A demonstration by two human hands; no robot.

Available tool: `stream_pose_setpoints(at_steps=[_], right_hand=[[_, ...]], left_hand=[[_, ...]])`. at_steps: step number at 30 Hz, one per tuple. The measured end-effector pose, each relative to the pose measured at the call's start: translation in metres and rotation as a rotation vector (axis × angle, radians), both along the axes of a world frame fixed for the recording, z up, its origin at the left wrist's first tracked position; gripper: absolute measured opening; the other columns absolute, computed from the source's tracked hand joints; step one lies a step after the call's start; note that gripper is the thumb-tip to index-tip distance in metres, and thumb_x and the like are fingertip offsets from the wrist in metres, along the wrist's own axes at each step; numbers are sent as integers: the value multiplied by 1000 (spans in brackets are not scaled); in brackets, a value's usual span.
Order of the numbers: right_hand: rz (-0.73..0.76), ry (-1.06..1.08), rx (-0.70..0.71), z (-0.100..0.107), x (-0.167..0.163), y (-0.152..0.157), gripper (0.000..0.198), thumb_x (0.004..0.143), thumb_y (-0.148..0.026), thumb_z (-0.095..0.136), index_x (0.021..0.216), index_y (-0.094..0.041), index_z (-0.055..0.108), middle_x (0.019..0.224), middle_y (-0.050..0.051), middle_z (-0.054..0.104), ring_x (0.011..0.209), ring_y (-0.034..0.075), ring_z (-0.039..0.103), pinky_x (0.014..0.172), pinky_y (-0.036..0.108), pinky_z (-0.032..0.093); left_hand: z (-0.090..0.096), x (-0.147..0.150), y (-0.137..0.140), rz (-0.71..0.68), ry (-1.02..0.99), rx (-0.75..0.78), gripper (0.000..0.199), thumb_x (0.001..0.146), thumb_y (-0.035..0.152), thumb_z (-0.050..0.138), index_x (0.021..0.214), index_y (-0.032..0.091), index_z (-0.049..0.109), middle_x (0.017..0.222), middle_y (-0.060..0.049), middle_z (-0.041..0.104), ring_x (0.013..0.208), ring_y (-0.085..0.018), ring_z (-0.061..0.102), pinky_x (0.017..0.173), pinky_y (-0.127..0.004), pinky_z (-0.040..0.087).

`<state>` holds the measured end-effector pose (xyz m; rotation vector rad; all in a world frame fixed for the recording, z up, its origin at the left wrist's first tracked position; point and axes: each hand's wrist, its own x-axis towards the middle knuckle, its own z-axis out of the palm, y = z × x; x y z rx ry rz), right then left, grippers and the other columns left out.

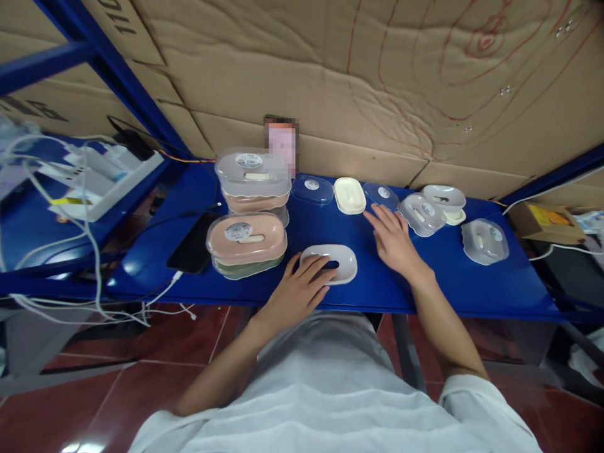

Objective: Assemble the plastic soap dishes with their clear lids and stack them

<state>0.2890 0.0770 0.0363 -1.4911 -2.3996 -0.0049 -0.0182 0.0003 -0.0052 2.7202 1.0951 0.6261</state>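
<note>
Left hand (297, 290) rests flat, fingers spread, on a white oval plastic tray (336, 262); right hand (394, 242) reaches open toward a clear blue lid (381, 194), whose neighbours could likely get knocked off the blue worktop (377, 286).

The left hand (297, 286) covers the near-left part of the white tray (330, 262) at the bench's (472, 283) front edge. A blurred patch (281, 145) hides something at the back edge. The round labels' print is too small to read.

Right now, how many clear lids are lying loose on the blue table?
5. One clear lid behind the white tray, one at the right hand's fingertips, two overlapping further right, one far right. The stacks may hide more.
</note>
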Motion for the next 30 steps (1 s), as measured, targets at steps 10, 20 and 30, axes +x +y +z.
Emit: stream_pose_setpoints(at_steps=[10, 20, 30], right_hand=[[67, -56, -25, -26, -2, 47, 59, 109, -55, 50, 154, -17, 54, 144, 18, 69, 138, 36, 58, 126, 62, 30], [-62, 88, -12, -21, 10, -53, 33, 110, -40, 50, 123, -23, 75, 123, 12, 78, 123, 33, 68, 107, 53, 53], [32, 399, -100, -41, -3, -102, 32, 110, -34, 55, 140, -33, 63, 147, 11, 62, 145, 30, 59, 121, 54, 53]], left_hand=[[1, 0, 0, -7, -14, -10, 38, 110, 24, 51, 147, 25, 61, 158, -12, 57, 150, -32, 51, 130, -64, 30], [-2, -6, -2, 122, -315, -49, 23, 104, 22, 64, 127, 24, 68, 151, -15, 55, 140, -31, 57, 115, -53, 51], [5, -1, 0, 125, -482, 109, 26, 104, 16, 67, 128, 25, 65, 124, -8, 67, 123, -23, 66, 111, -45, 58]])
